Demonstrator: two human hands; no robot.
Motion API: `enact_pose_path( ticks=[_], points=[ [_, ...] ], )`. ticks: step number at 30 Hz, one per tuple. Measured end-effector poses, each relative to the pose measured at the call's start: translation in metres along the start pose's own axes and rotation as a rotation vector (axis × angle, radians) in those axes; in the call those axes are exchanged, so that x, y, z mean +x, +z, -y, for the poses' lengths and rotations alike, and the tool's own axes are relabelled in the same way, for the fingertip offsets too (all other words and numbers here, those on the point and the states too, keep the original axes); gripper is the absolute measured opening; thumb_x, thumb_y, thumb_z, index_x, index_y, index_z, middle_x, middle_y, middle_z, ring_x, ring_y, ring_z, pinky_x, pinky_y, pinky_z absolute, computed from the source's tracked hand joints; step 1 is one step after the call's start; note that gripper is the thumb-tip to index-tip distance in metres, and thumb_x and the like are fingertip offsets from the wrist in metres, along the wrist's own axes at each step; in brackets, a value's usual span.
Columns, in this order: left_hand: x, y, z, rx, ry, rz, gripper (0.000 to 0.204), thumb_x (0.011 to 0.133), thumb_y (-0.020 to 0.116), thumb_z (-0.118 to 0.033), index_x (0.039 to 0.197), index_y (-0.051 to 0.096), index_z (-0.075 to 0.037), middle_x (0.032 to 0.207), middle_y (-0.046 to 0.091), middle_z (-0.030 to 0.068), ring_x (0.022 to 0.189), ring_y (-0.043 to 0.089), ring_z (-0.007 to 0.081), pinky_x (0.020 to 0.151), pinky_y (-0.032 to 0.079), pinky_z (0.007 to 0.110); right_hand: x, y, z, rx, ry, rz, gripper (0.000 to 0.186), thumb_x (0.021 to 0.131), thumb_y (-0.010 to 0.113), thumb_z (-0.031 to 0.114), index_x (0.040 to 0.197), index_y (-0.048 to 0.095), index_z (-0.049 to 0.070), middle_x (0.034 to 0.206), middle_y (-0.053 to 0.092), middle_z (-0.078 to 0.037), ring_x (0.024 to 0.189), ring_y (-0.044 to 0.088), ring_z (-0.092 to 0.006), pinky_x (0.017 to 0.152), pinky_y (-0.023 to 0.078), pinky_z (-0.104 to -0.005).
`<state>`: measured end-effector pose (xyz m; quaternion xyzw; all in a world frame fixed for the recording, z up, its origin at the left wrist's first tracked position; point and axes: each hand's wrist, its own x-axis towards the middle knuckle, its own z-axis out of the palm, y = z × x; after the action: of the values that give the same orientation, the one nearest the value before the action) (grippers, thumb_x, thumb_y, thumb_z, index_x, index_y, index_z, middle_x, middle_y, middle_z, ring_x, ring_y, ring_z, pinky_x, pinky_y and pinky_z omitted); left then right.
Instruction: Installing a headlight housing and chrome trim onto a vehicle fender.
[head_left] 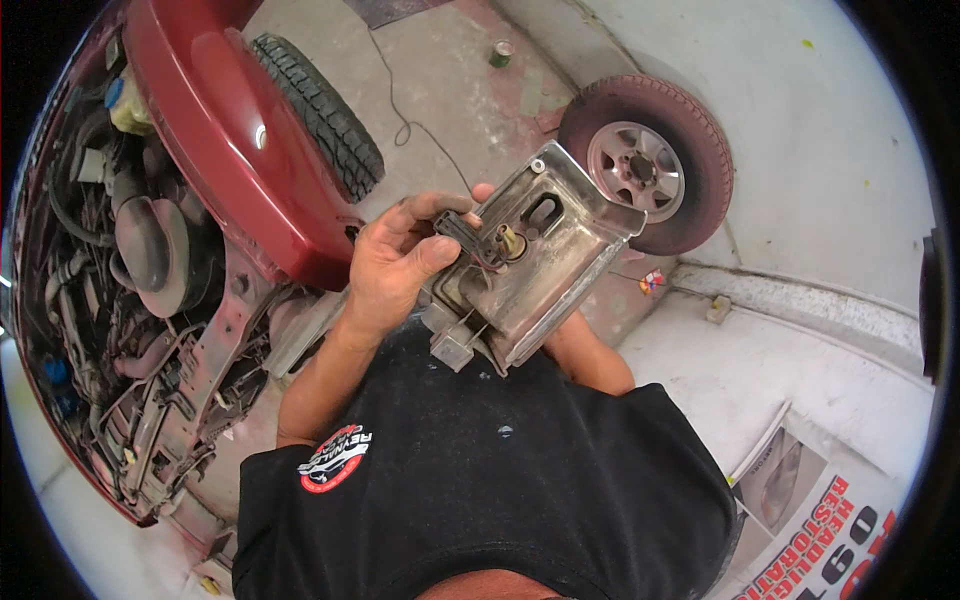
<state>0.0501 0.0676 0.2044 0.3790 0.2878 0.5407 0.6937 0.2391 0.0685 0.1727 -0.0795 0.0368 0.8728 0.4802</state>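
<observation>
Stained floor point(440, 80), white wall point(800, 150), fingers point(432, 257) pinching plug point(461, 234)

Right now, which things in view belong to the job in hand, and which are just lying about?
Seemingly part of the job:
grey housing, held up
dark connector, pinched in the left hand
possibly the red vehicle, its engine bay exposed

Seemingly just lying about:
wheel beside the wall
small can on the floor

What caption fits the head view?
Left hand pinching blocky black connector at boxy grey housing, near glossy red fender.
</observation>
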Motion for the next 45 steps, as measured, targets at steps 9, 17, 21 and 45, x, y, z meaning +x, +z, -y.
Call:
enact_pose_path(
  ticks=[9, 17, 21, 45],
  points=[
    [0.0, 0.005, 0.002, -0.021, 0.039, 0.109, 0.04, 0.093, 0.073, -0.014, 0.127, 0.06, 0.001, 0.12, 0.067, 0.0076, 0.112, 0.061, 0.0153, 0.102, 0.048, 0.032, -0.003, -0.001, 0.004, 0.112, 0.032, 0.075, 0.071, 0.102, 0.043, 0.054, 0.147, 0.041, -0.001, 0.132, 0.058, -0.025, 0.121, 0.061, -0.0339, 0.101, 0.054, -0.0487],
    [-0.001, 0.005, 0.012, -0.02, 0.045, 0.045, 0.05, 0.09, 0.077, -0.021, 0.129, 0.057, 0.002, 0.119, 0.067, 0.0129, 0.111, 0.064, 0.0205, 0.099, 0.053, 0.036, -0.001, -0.008, 0.013, -0.061, 0.022, 0.114, 0.074, 0.099, 0.046, 0.057, 0.145, 0.043, -0.001, 0.131, 0.059, -0.023, 0.12, 0.06, -0.0335, 0.102, 0.052, -0.0484],
    [0.0, 0.006, 0.017, -0.102, 0.066, 0.062, 0.04, 0.095, 0.071, -0.013, 0.129, 0.057, 0.002, 0.121, 0.066, 0.0116, 0.111, 0.062, 0.0165, 0.1, 0.05, 0.033, 0.001, -0.007, 0.013, -0.027, 0.042, 0.142, 0.079, 0.096, 0.047, 0.061, 0.145, 0.043, -0.001, 0.131, 0.059, -0.024, 0.12, 0.06, -0.0333, 0.102, 0.052, -0.0482],
    [0.006, 0.026, -0.01, 0.757, 0.421, 0.147, 0.041, 0.07, 0.082, -0.001, 0.11, 0.074, -0.007, 0.105, 0.074, 0.0063, 0.096, 0.069, 0.0227, 0.084, 0.054, 0.035, 0.014, -0.05, 0.038, -0.254, 0.034, -0.013, 0.056, 0.102, 0.05, 0.039, 0.14, 0.048, -0.002, 0.126, 0.061, -0.018, 0.109, 0.066, -0.0234, 0.087, 0.059, -0.0321]
  ],
)
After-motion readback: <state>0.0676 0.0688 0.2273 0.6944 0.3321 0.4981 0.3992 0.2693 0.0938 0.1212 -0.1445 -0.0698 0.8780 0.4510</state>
